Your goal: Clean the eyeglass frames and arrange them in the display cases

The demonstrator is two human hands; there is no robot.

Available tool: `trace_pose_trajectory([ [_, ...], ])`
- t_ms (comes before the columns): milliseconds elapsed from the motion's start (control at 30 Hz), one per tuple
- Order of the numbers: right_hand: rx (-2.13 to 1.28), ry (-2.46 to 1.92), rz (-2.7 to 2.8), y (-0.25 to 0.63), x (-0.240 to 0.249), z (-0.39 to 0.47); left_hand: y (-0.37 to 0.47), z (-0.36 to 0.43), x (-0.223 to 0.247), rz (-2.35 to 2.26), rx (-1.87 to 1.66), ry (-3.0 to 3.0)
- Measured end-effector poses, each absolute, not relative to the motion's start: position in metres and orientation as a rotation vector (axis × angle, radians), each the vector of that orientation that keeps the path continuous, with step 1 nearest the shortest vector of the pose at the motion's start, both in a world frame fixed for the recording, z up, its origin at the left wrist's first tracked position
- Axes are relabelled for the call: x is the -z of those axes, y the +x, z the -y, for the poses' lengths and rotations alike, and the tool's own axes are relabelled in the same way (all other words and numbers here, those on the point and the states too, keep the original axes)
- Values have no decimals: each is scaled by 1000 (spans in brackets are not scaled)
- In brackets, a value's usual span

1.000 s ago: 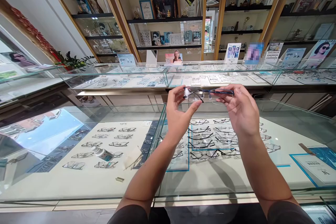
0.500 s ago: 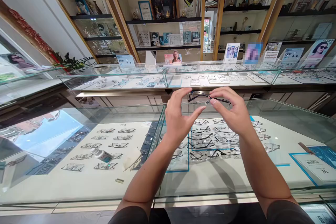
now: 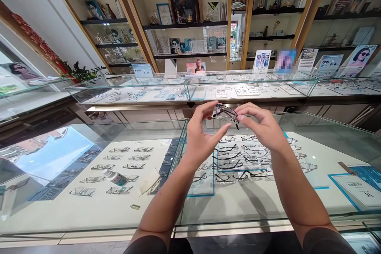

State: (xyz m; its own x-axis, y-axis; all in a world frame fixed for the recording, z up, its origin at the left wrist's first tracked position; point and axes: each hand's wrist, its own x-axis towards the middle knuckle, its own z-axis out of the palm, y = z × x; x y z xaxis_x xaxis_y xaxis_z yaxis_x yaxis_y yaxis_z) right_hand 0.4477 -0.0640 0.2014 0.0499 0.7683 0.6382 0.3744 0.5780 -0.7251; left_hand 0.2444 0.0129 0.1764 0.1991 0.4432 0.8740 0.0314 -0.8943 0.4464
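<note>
A dark-framed pair of glasses [image 3: 228, 112] is held up between both hands, above the glass counter. My left hand [image 3: 205, 133] grips its left end, with the index finger on top and the thumb below. At the other end, my right hand [image 3: 258, 125] pinches the frame between thumb and fingers. The glasses are turned at an angle, one temple pointing down near the right fingertips. Beneath the hands, rows of glasses [image 3: 228, 162] lie inside the glass case.
On the left part of the counter are a small white bottle [image 3: 115, 177], a pale cloth [image 3: 149, 182] and a small metallic piece [image 3: 135, 206]. A blue-edged card [image 3: 357, 190] lies at right. Behind stands another glass showcase [image 3: 247, 90], with shelves beyond.
The glasses have been turned between the hands, so the frame now shows more from the side. My right hand has moved slightly left and down; both hands still hold on.
</note>
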Motion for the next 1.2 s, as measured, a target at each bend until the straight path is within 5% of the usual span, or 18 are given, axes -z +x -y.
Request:
trace_pose_trajectory([
  [533,-850,-899,1525,454,-203,61,236,-17,-181,-331,-1609,2135],
  [867,-608,-930,1354,453,-199,53,237,13,-192,-597,-1967,2190],
  [1200,213,-1042,1434,400,-185,68,254,19,-185,-656,-1369,1713],
])
